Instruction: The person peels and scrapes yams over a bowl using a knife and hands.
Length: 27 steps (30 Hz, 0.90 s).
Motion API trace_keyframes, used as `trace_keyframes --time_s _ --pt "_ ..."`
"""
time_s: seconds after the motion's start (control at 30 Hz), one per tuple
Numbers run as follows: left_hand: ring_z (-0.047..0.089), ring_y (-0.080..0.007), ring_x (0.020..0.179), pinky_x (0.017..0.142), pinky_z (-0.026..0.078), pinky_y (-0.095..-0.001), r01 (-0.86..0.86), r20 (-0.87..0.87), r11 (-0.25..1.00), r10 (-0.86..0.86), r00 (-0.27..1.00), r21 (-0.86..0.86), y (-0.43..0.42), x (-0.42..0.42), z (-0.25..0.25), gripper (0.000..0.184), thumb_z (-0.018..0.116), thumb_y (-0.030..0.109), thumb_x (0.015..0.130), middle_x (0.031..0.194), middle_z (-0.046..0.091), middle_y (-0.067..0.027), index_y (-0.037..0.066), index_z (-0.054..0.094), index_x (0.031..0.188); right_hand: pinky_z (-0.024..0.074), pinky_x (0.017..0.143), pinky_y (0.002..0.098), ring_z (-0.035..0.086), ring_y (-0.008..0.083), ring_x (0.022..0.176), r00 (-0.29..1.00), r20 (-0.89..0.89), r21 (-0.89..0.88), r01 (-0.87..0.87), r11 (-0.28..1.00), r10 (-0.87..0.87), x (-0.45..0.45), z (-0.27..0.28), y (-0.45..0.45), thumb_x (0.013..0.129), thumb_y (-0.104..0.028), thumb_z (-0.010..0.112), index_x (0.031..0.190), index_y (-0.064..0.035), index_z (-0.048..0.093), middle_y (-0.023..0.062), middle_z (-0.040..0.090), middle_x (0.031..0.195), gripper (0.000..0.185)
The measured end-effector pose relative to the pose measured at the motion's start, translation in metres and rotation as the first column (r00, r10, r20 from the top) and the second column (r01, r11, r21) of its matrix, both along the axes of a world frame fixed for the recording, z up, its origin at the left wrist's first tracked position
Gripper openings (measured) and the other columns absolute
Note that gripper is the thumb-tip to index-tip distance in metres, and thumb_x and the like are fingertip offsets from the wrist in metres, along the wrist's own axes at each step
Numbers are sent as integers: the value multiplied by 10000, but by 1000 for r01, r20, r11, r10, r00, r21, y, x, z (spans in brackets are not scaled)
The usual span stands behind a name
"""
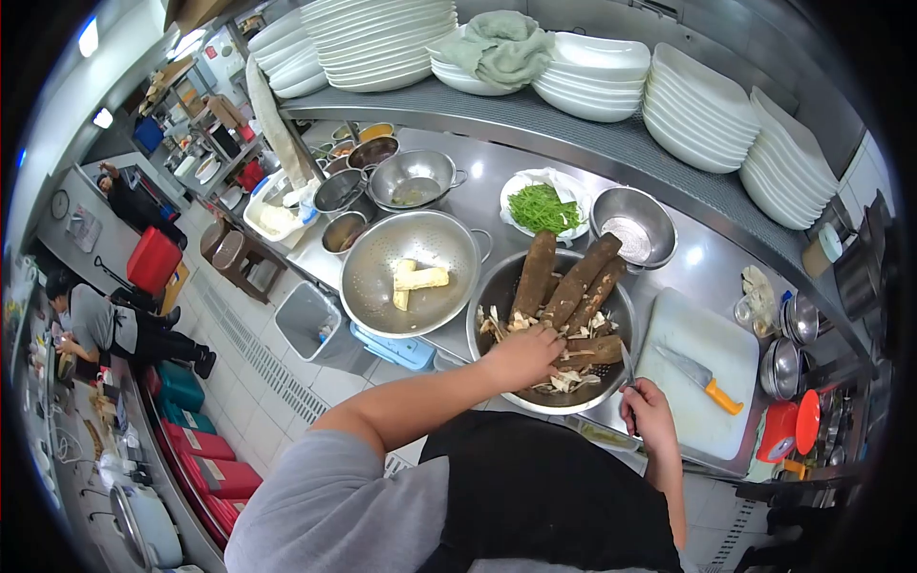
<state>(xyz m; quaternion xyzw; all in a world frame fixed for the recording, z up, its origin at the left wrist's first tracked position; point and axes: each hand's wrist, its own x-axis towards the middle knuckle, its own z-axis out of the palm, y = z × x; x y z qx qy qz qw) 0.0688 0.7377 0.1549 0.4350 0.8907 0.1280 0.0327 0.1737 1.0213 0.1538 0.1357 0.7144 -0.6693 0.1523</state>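
In the head view a metal bowl holds several long brown cassava roots and loose pale peelings. My left hand reaches into it, fingers curled around the left end of a short cassava root lying across the peelings. At the bowl's right rim, my right hand is closed on a knife, its narrow blade pointing up beside that root's right end. A perforated metal colander on the left contains peeled pale yellow pieces.
A white cutting board on the right carries an orange-handled knife. Behind the bowl are a plate of chopped greens and a steel bowl. Stacked white plates line the shelf. A grey bin stands left; two people work farther off.
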Motion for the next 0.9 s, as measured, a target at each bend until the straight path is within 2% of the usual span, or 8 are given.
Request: trace_keyframes --time_s 0.17,0.27,0.37,0.43,0.6,0.73,0.8,0.9 --pt "645 -314 1012 863 539 -431 -89 -152 991 104 983 102 -23 -29 -16 153 645 176 820 993 669 -126 77 698 924 433 520 310 514 107 556 977 -170 404 186 896 -127 2 -15 32 997 -250 594 911 6 598 47 554 639 270" --pt "623 -352 956 806 510 -465 -132 -337 929 254 907 346 -23 -36 21 202 632 93 782 972 637 -151 55 704 967 524 731 449 688 365 805 975 -207 762 210 612 -77 4 -16 48 956 -272 620 984 10 637 206 691 835 284" --pt "586 -373 1107 956 473 -461 -194 -295 926 294 909 324 -14 -22 32 301 703 104 790 1177 626 -173 53 706 1086 526 814 481 667 423 938 994 -78 863 104 495 -72 8 -33 65 940 -288 627 1004 2 652 239 701 964 298" --pt "536 -372 1165 1011 433 -470 -106 39 981 101 994 163 -10 -12 9 382 729 162 804 1235 592 -162 30 669 1158 528 818 483 669 418 936 995 -65 862 94 498 -76 11 -42 69 939 -290 628 1007 2 650 235 700 970 301" --pt "581 -334 1087 1003 447 -441 -66 -199 998 65 978 0 26 -1 -12 579 758 313 813 1095 650 -184 -12 592 1262 527 817 480 667 420 922 988 -120 758 156 634 -100 5 -50 59 938 -275 633 1001 6 635 231 700 955 288" --pt "625 -335 1106 973 478 -415 -178 227 982 161 960 56 29 -27 15 687 790 315 791 1140 663 -211 -38 544 1326 523 803 489 661 425 908 976 -187 736 215 642 -113 2 -42 53 932 -267 639 1000 -3 621 228 693 953 273" --pt "618 -313 1169 1002 471 -388 -454 631 870 245 736 191 21 -40 29 673 783 281 809 1222 640 -237 -50 519 1332 527 782 493 656 420 879 973 -217 844 229 485 -82 4 -46 58 909 -251 660 1009 -20 611 211 675 959 257" --pt "593 -242 1184 1015 462 -350 -524 777 767 53 627 370 13 -63 29 673 786 196 819 1263 620 -174 -22 474 1374 538 766 485 656 393 882 979 -198 910 202 362 -47 6 -51 70 879 -223 682 1037 -45 614 179 650 971 248"
